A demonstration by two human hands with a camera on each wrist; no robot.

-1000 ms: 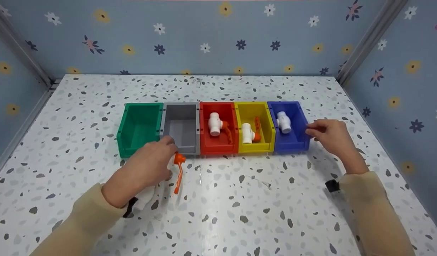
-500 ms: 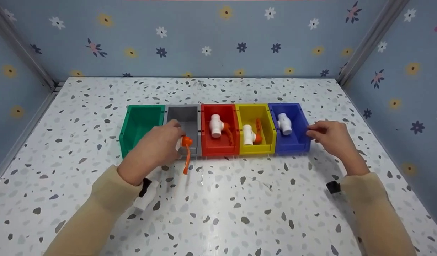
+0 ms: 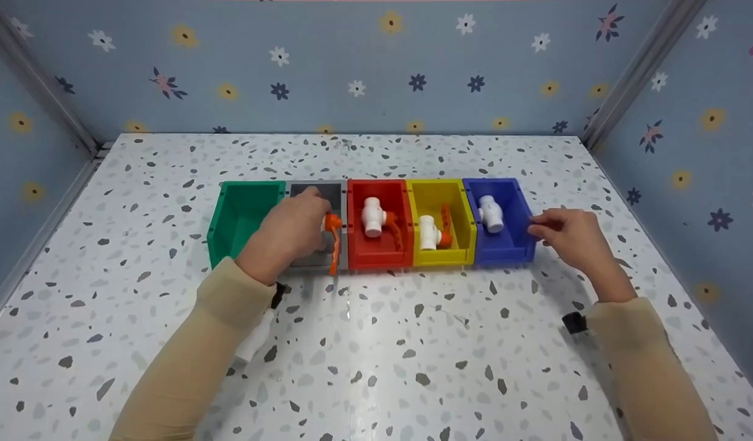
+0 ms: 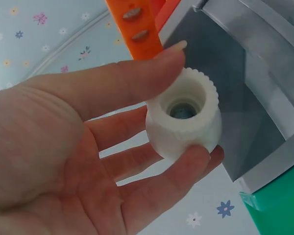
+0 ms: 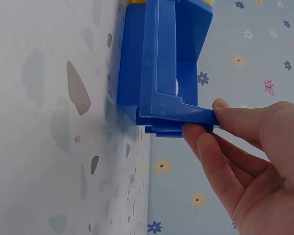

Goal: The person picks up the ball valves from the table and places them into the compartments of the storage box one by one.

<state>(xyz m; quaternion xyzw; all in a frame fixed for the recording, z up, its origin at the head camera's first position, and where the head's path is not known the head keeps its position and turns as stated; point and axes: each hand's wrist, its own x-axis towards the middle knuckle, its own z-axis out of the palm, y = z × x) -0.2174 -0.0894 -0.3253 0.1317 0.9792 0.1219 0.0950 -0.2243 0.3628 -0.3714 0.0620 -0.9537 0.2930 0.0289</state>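
My left hand (image 3: 293,226) grips a white ball valve (image 4: 186,134) with an orange lever handle (image 3: 335,245) over the grey bin (image 3: 315,262). In the left wrist view the thumb lies on one side of the valve body and fingers on the other, its round opening facing the camera. My right hand (image 3: 569,236) pinches the side rim of the blue bin (image 5: 157,63) between thumb and fingers. Inside the blue bin lies a white valve (image 3: 491,214); no handle shows on it. White valves with orange handles lie in the red bin (image 3: 379,260) and the yellow bin (image 3: 443,256).
A green bin (image 3: 232,214) stands at the left end of the joined row. On the speckled table (image 3: 413,367), a white object (image 3: 253,340) lies partly hidden beneath the left sleeve. Flower-patterned panels (image 3: 376,61) enclose the back and sides.
My left hand has carried the valve forward and to the right, from in front of the grey bin to above it. The right hand has stayed on the blue bin's rim.
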